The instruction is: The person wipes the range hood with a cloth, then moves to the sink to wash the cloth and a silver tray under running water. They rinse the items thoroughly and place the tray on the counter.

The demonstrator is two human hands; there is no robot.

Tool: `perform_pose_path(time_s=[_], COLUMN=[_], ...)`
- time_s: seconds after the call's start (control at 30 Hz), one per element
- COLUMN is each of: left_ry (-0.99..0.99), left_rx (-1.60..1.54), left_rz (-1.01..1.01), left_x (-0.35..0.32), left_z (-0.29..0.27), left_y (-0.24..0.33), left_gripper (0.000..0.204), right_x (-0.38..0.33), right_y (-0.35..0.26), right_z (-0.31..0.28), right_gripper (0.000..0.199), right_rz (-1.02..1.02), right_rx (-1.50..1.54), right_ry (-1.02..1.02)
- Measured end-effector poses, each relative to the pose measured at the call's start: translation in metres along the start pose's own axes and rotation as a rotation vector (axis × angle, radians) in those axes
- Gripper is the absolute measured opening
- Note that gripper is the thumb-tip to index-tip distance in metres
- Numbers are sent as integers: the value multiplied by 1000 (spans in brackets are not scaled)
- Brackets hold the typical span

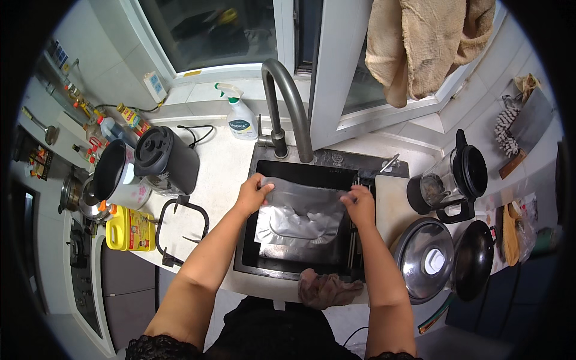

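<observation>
A thin, shiny silvery sheet (298, 223) with a rounded outline pressed into it and crumpled spots near its middle hangs over the black sink (288, 267). My left hand (255, 195) is closed on its upper left corner, thumb on top. At the upper right corner, the fingers of my right hand (359, 206) pinch the sheet's edge. The sheet slopes down toward me between both hands, hiding much of the basin. Behind it, a dark grey faucet (288, 108) arches over the sink. A brownish cloth (330, 289) drapes over the sink's front edge.
Left on the counter are a black pan support (182, 231), a yellow jug (129, 228) and a dark lidded container (168, 161). A spray bottle (241, 117) stands behind. To the right are a pot lid (425, 258), a black pan (473, 261) and a blender jug (441, 180).
</observation>
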State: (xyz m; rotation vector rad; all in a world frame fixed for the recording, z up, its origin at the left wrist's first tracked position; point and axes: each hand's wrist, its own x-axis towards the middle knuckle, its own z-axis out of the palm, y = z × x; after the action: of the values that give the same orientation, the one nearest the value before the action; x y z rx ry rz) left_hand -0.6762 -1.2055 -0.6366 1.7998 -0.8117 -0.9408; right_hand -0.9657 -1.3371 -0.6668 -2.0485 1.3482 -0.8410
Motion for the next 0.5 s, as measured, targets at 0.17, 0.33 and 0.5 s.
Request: perform_pose_path(time_s=[0.17, 0.33, 0.5], left_ry=[-61, 31, -6], left_rx=[39, -98, -90], left_rz=[46, 100, 141], left_x=[-3, -10, -11], left_z=[-4, -4, -10], left_y=[-2, -2, 0], left_gripper=[19, 20, 20], right_x=[-1, -5, -13], right_y=[-11, -11, -13], right_z=[-8, -13, -8], right_gripper=[17, 21, 28], right_rz=[-3, 50, 14], right_rx=[36, 111, 68], right_ry=[91, -25, 155])
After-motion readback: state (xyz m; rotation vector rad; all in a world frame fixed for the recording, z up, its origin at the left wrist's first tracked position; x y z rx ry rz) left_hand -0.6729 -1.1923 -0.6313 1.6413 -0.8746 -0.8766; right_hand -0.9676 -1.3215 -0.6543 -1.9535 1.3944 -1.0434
